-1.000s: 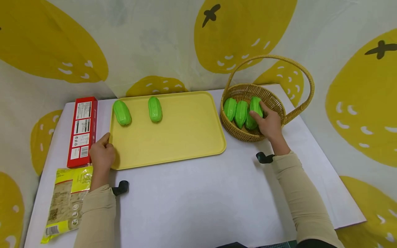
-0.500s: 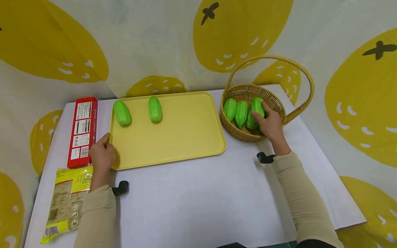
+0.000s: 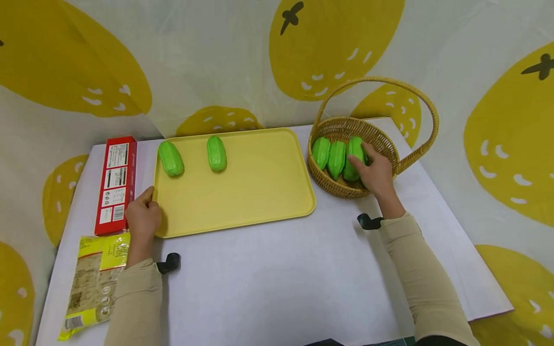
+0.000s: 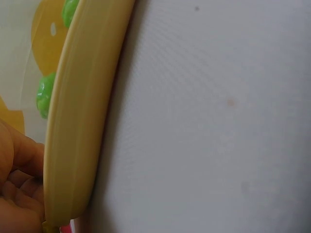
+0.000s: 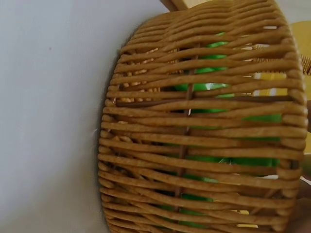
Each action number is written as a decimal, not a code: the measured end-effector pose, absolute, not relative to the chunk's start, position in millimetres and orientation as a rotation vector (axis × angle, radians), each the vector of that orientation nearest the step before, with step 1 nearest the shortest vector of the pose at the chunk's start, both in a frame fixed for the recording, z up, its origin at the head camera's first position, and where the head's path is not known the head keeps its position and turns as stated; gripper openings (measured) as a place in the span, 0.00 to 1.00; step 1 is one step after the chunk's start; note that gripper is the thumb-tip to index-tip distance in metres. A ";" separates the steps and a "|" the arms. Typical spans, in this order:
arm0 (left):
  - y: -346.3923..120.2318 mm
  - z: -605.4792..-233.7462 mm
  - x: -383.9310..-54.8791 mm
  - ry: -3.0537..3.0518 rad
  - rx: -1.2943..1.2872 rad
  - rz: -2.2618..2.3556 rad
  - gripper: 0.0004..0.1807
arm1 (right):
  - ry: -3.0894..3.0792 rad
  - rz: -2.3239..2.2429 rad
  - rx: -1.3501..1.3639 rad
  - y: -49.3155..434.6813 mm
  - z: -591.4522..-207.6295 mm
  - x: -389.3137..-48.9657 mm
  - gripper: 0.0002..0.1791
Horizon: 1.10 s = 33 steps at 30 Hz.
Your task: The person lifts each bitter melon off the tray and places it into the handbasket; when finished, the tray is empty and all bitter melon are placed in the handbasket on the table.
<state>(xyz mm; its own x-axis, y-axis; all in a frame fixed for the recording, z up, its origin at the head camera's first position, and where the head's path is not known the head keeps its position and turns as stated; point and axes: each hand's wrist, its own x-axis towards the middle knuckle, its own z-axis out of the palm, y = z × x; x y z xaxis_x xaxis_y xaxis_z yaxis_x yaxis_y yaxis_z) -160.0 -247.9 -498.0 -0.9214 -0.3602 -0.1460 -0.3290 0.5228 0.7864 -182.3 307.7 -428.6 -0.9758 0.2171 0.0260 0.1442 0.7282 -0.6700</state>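
Half the rightmost green fruit [image 3: 356, 150] hides under right hand [image 3: 375, 174].

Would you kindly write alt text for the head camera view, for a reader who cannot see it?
A right hand grips a green vegetable in a wicker basket, beside two more. The left hand holds the corner of a yellow tray carrying two green vegetables, on a white table.

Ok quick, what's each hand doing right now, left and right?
Left hand: grips the near left corner of the yellow plastic tray.
Right hand: fingers curled round a green ridged toy vegetable in the round wicker basket.
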 end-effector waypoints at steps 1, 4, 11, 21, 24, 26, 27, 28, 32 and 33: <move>-247.8 -498.1 -159.9 -2.708 0.611 -1.392 0.30 | -2.818 1.087 -0.290 307.2 -428.7 -182.1 0.43; -247.4 -498.0 -159.7 -2.705 0.612 -1.399 0.30 | -2.800 1.088 -0.273 306.0 -429.9 -181.7 0.42; -247.6 -499.2 -159.4 -2.697 0.597 -1.380 0.30 | -2.796 1.105 -0.284 301.7 -428.1 -178.3 0.41; -247.0 -498.3 -159.7 -2.699 0.606 -1.376 0.30 | -2.715 0.959 -0.153 288.9 -419.6 -176.9 0.38; -246.9 -498.2 -159.5 -2.702 0.605 -1.373 0.30 | -2.694 1.016 -0.121 280.8 -413.7 -175.9 0.38; -247.0 -498.0 -159.3 -2.701 0.604 -1.372 0.30 | -2.684 1.057 -0.095 274.2 -411.1 -176.5 0.38; -247.0 -497.8 -159.2 -2.701 0.603 -1.371 0.30 | -2.674 1.072 -0.074 270.5 -410.0 -177.3 0.38; -247.2 -497.8 -159.1 -2.701 0.603 -1.374 0.30 | -2.667 1.083 -0.057 266.6 -408.8 -177.7 0.37; -247.3 -496.9 -158.9 -2.702 0.598 -1.375 0.30 | -2.634 1.128 0.020 248.0 -403.8 -179.1 0.36; -247.2 -496.7 -158.9 -2.703 0.597 -1.375 0.30 | -2.625 1.147 0.044 243.0 -402.6 -179.4 0.36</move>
